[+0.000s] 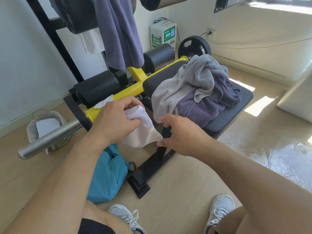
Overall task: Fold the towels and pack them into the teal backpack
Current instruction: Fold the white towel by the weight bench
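Note:
My left hand point(114, 119) grips a small white towel point(144, 130) above the floor, its fingers curled round the upper end. My right hand point(179, 132) reaches in beside it with spread, relaxed fingers, and its thumb touches the towel's lower corner. Under my left forearm the teal backpack point(108, 174) lies on the floor, partly hidden by the arm. A light grey towel point(190, 78) and a purple towel point(211, 102) lie crumpled on the black bench pad point(233, 114). Another purple towel point(118, 31) hangs from the machine's upper pad.
The yellow and black exercise machine point(131, 88) stands in front, with a steel bar point(49, 141) jutting left. A wicker basket point(49, 127) with a white cloth sits at the left. A wet patch point(278, 157) glistens on the floor at the right. My shoes point(128, 217) are below.

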`<state>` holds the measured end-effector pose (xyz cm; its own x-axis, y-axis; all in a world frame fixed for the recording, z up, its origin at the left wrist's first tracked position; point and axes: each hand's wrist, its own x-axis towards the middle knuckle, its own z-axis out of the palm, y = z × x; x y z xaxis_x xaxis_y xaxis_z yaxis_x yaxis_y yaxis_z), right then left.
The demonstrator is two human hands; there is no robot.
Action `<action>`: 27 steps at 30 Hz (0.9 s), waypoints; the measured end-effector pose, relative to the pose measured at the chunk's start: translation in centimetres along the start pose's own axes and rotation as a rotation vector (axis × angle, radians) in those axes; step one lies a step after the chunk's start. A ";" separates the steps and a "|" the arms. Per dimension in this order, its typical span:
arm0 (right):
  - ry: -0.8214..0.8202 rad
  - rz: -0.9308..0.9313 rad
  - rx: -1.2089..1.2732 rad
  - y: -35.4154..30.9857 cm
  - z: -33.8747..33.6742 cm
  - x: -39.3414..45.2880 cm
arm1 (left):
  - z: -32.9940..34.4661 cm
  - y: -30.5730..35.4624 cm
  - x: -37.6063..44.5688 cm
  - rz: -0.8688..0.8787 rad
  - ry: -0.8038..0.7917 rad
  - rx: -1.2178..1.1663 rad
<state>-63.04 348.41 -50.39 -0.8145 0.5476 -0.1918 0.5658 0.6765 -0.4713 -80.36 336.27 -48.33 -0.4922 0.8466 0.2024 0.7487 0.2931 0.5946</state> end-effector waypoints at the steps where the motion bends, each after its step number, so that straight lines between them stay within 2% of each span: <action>1: -0.007 -0.029 0.048 0.1 0.1 0.2 | -0.1 0.2 0.0 0.028 0.022 -0.006; 6: -0.045 -0.073 0.121 0.0 2.4 1.3 | -0.1 1.1 -0.1 0.083 0.037 -0.057; 11: -0.036 -0.037 0.070 0.3 3.4 2.2 | 0.0 1.2 0.0 0.060 0.022 -0.075; 17: -0.187 -0.017 0.111 1.6 3.3 1.6 | -0.1 -0.7 1.1 -0.174 0.194 -0.057; 23: -0.289 -0.014 0.020 2.1 2.1 0.7 | -0.6 -3.1 1.9 -0.409 0.377 -0.090; 27: -0.236 0.004 0.027 2.0 0.3 -0.2 | -0.9 -5.1 2.2 -0.500 0.477 -0.074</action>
<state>-61.79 349.51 -51.50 -0.8215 0.4179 -0.3879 0.5680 0.6598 -0.4920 -85.67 336.26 -50.20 -0.9244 0.3248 0.1998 0.3568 0.5517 0.7538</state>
